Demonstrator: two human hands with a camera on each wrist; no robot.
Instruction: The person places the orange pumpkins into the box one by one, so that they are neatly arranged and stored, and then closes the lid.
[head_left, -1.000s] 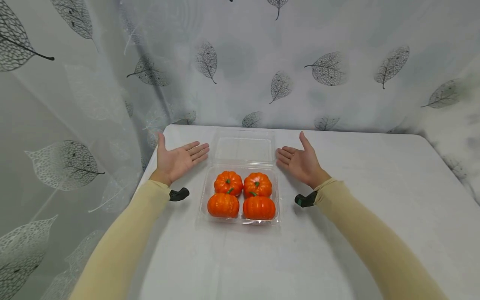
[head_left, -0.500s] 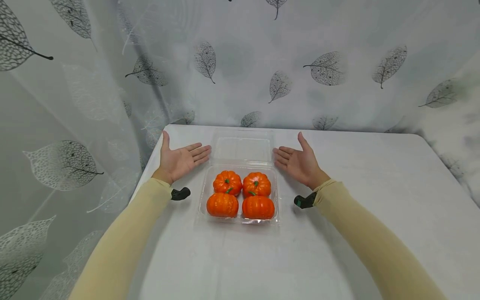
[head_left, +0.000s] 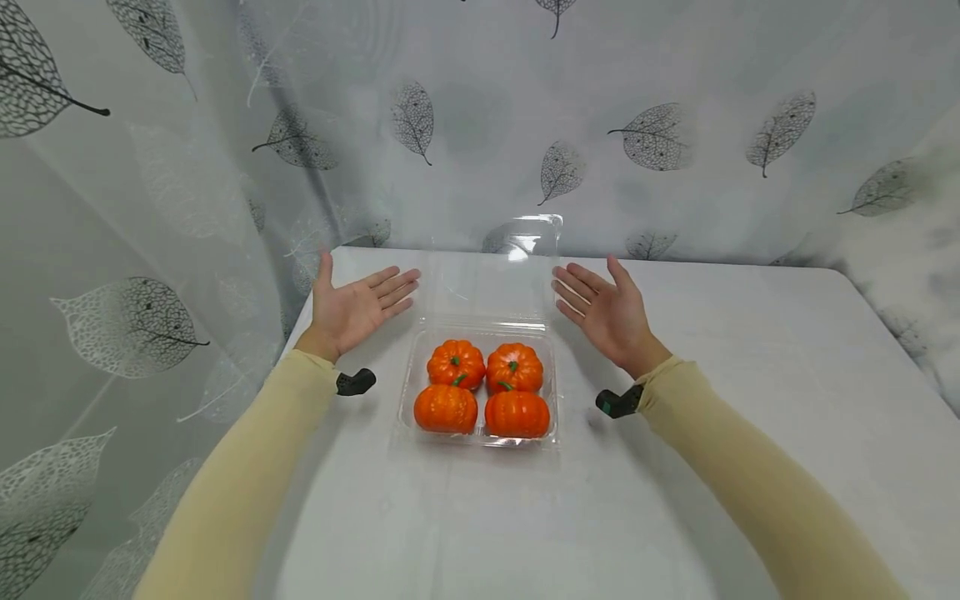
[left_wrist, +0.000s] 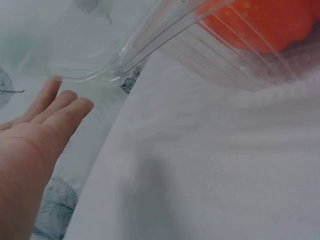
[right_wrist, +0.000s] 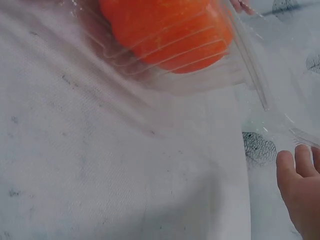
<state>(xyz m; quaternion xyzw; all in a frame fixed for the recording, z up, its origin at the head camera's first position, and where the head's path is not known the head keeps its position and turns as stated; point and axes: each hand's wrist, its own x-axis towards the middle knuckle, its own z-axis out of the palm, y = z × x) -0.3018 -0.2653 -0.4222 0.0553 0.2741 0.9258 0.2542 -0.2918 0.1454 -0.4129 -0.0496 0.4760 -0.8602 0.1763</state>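
Observation:
A clear plastic clamshell box [head_left: 557, 375] stands in front of me with several small orange pumpkins [head_left: 446, 409] in its base. Its hinged lid [head_left: 487, 287] is tilted up at the back, the far edge overlapping the curtain in the head view. My left hand [head_left: 356, 312] is at the lid's left side, fingers straight and thumb raised. On the other side, my right hand [head_left: 611, 312] faces it palm inward with straight fingertips beside the lid's edge. In the left wrist view, fingertips [left_wrist: 85, 104] are right at the lid's rim. Neither hand has its fingers curled round anything.
The box stands on a white table [head_left: 480, 525], whose back edge lies just behind the lid. A pale curtain [head_left: 480, 108] with a leaf print hangs behind and along the left. Black wrist mounts [head_left: 356, 382] stick out below both hands.
The lid lay back flat toward the table's rear and is now tilted up off it. Both hands have risen slightly with it. The pumpkins and base have stayed put.

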